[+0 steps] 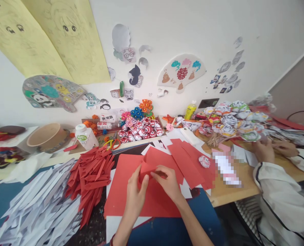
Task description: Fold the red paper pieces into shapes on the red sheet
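Between my two hands is a small piece of red paper (147, 168), raised over larger red sheets. My left hand (137, 188) grips its left side, thumb in front and fingers behind. At its right edge my right hand (167, 181) pinches the paper between thumb and fingertips. Under both hands lies a big red sheet (131, 208) with white paper below it. Just left of the sheets is a pile of folded red paper strips (92, 174). Part of the held paper is hidden by my fingers.
Folded white paper strips (41, 205) are heaped at the left. A white bottle (86, 137), scissors (113, 143) and red-and-white paper flowers (144, 130) stand farther back. At the right, a co-worker's hands (265, 150) are near a bunch of paper flowers (233, 119).
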The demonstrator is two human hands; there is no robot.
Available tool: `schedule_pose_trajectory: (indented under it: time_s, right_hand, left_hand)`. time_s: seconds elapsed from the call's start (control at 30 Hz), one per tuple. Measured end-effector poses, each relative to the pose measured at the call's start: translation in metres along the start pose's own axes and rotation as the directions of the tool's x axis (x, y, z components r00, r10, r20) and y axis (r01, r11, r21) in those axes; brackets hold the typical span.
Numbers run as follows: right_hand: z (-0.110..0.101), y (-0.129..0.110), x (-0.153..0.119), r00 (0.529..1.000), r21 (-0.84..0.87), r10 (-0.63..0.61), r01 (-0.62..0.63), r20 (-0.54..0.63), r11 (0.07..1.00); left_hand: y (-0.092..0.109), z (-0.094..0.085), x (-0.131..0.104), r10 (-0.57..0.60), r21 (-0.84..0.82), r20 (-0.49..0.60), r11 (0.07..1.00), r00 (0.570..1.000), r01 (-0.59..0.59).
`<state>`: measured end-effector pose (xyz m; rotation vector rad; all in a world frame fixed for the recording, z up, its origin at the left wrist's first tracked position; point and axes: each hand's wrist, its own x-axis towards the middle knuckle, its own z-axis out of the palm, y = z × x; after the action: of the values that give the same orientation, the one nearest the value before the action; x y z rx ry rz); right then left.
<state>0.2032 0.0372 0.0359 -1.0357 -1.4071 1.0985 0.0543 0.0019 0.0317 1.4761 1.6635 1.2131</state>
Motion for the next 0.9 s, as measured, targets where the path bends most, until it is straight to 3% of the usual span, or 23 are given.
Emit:
schedule_pose_trajectory:
  time_s: [0.13,0.27,0.43,0.63,0.77,0.9]
  right_hand:
    - [0.004,0.003,-0.005,0.995,-0.011,0.068,-0.067,0.072,0.998]
    - [0.0,0.002,-0.004,0.979,-0.033,0.126,-0.122,0.159,0.992]
    - [-0.008,-0.001,0.005,0.988,-0.074,0.133,-0.128,0.074,0.989]
    - [-0.003,-0.005,0.012,0.98,0.086,0.138,-0.151,0.141,0.985]
    - [-0.001,-0.008,0.012,0.99,0.136,0.109,-0.121,0.088,0.983]
    - [0.001,-0.008,0.011,0.99,0.159,0.121,-0.131,0.07,0.978]
  left_hand:
    - [0.003,0.003,-0.001,-0.106,-0.288,0.068,0.95,0.992,0.121]
    - [0.008,-0.001,0.001,-0.159,-0.414,0.094,0.892,0.983,0.184]
    - [0.006,-0.004,0.001,-0.164,-0.374,0.102,0.908,0.981,0.19]
    - [0.004,-0.003,0.003,-0.1,-0.277,0.219,0.948,0.971,0.16]
    - [0.0,-0.004,0.004,-0.099,-0.174,0.118,0.978,0.988,0.118]
    - [0.001,-0.005,0.006,-0.075,-0.248,0.061,0.965,0.995,0.088]
